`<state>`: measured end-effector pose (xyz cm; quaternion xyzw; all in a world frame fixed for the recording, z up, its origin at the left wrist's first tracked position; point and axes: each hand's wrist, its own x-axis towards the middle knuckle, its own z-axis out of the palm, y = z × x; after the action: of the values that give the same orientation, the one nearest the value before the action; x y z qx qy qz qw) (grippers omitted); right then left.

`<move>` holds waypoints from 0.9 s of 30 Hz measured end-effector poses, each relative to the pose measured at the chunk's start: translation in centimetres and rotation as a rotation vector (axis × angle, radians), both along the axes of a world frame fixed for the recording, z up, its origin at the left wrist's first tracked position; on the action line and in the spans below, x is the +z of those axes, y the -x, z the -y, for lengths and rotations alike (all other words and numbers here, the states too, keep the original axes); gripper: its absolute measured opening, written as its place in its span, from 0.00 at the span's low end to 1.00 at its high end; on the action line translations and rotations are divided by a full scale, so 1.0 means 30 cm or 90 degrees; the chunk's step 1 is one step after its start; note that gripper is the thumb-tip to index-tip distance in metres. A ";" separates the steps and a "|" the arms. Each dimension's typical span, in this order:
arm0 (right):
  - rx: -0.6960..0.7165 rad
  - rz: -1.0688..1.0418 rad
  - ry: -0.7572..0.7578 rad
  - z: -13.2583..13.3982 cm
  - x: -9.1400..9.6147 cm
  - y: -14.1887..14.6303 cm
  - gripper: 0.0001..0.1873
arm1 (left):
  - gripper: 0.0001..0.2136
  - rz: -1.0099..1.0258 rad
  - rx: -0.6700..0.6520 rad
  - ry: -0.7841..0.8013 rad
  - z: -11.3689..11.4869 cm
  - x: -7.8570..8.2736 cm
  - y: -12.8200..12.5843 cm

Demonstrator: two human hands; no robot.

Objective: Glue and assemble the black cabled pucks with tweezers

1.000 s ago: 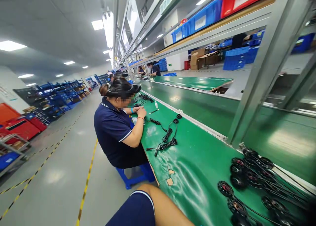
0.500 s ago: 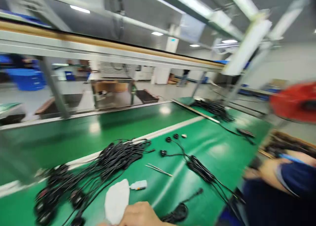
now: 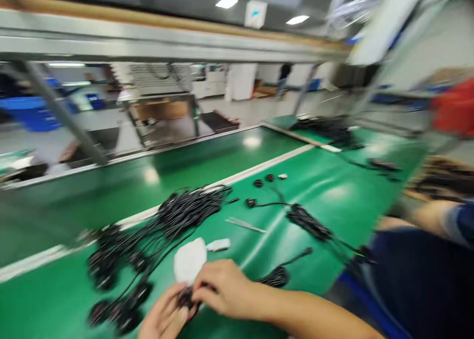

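At the bottom edge, my left hand (image 3: 163, 320) and my right hand (image 3: 222, 287) meet over the green bench mat (image 3: 326, 190). Their fingers close together on a small black round part (image 3: 185, 297) on a cable. The picture is smeared, so the grip is only roughly visible. Just beyond my fingers lies a white pad (image 3: 190, 259) with a small white bottle (image 3: 218, 244) beside it. To the left is a heap of black cables (image 3: 185, 210) ending in round black parts (image 3: 107, 265).
Tweezers (image 3: 244, 224) lie mid-mat, with a coiled black cable (image 3: 276, 277) and another cable bundle (image 3: 307, 221) to their right. A co-worker in dark blue (image 3: 418, 275) sits close on the right. A green conveyor belt (image 3: 207, 166) runs behind the white strip, under a metal frame post (image 3: 62, 114).
The view has swung from the co-worker on the left to the bench ahead and tipped down. Both my hands have come into view and closed on the small black part.
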<state>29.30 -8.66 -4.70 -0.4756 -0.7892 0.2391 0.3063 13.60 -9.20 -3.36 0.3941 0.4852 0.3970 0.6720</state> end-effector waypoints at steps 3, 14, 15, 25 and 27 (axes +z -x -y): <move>0.032 -0.078 0.034 0.009 -0.006 -0.014 0.08 | 0.24 0.051 0.044 0.038 0.041 -0.001 0.098; 0.035 -0.087 0.008 0.013 -0.015 -0.019 0.08 | 0.18 0.179 -0.021 0.084 0.042 0.030 0.123; 0.034 -0.084 0.006 0.012 -0.014 -0.020 0.08 | 0.18 0.176 -0.021 0.085 0.041 0.028 0.124; 0.066 -0.076 -0.010 0.028 -0.015 -0.002 0.07 | 0.18 0.091 0.017 0.011 0.036 -0.055 0.110; 0.084 -0.081 -0.006 0.008 -0.002 -0.025 0.08 | 0.17 0.092 0.009 0.006 0.034 -0.062 0.113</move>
<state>30.06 -8.90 -4.77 -0.4050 -0.7988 0.2844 0.3420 10.22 -10.21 -5.23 0.3577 0.4404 0.4270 0.7041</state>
